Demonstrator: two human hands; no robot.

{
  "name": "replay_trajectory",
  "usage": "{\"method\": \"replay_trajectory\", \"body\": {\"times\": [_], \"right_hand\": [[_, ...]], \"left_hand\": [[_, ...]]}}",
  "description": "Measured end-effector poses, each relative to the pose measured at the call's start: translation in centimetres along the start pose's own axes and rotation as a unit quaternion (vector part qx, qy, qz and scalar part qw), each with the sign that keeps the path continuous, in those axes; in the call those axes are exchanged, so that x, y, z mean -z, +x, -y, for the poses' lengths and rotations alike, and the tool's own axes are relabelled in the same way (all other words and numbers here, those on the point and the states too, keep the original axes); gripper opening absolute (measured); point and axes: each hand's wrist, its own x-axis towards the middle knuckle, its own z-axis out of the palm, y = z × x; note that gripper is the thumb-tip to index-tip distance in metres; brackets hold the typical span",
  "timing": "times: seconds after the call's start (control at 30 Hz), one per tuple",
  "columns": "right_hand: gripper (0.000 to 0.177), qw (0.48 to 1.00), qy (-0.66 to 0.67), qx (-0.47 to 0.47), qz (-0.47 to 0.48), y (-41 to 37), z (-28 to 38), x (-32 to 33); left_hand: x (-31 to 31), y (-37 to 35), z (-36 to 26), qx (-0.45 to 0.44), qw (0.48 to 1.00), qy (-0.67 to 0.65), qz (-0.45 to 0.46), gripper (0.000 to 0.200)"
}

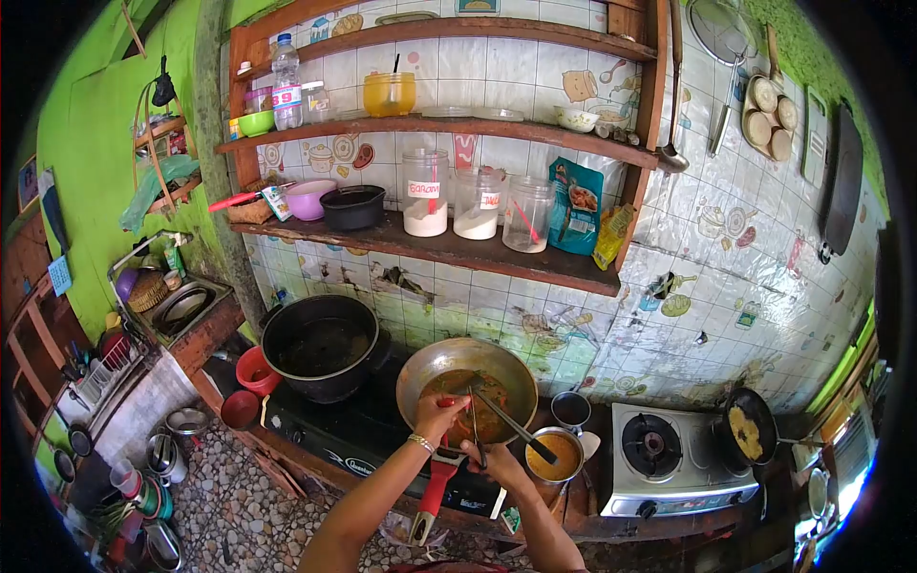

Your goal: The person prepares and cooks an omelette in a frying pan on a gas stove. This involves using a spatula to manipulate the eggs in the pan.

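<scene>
Lower centre of the frame: a round grey metal wok (457, 361) sits on a black gas stove (358, 435) and contains brown-orange food in sauce. The left hand (438, 412), a bracelet at its wrist, is clenched on the wok's near rim at the point where the long red plastic handle (436, 485) joins it; that handle runs down toward the bottom edge of the frame. The right hand (487, 457) is just below and right of the left, fingers closed around a thin metal utensil (473, 427) that stands nearly upright with its tip in the food. What kind of utensil it is cannot be told. A dark long-handled ladle (511, 420) lies in the wok, its handle slanting to the lower right and ending over a small steel pot of orange liquid (557, 457), which stands just right of the right hand. A small steel cup (570, 409) is directly above that pot. A large black cooking pot (323, 346) stands left of the wok and close to it. At right, a white single-burner stove (655, 456) is bare, with a black frying pan of yellow food (747, 429) beside it. Clear lidded jars (426, 194) line the wooden shelf (478, 253) above.
</scene>
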Motion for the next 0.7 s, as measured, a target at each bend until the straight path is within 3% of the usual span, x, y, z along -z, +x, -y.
{"method": "replay_trajectory", "body": {"times": [0.07, 0.3, 0.37, 0.5, 0.57, 0.7], "right_hand": [[0.056, 0.997, -0.013, -0.06, 0.047, -0.1, 0.1, 0.3], [0.061, 0.996, -0.036, -0.065, 0.05, -0.2, 0.4, -0.1], [0.061, 0.998, -0.061, 0.002, 0.016, -0.4, 0.8, -0.3], [0.058, 0.995, -0.099, 0.029, 0.0, 0.7, -1.8, 0.0], [0.054, 0.993, -0.117, 0.016, -0.021, 0.7, -1.7, 0.2], [0.054, 0.989, -0.139, 0.025, -0.035, 0.5, -1.7, 0.6]], "left_hand": [[-0.1, 0.0, -0.3, 0.003, 1.0, 0.016, -0.011, 0.021], [0.2, -0.1, 0.1, -0.011, 0.999, 0.036, -0.019, 0.021], [0.1, -0.5, 0.0, -0.041, 0.992, 0.112, -0.042, 0.019], [0.7, 0.0, 1.1, -0.126, 0.971, 0.197, -0.041, 0.019], [0.6, -0.4, 1.1, -0.189, 0.962, 0.195, 0.011, 0.021], [0.5, -0.6, 0.7, -0.156, 0.972, 0.176, 0.016, 0.021]]}}
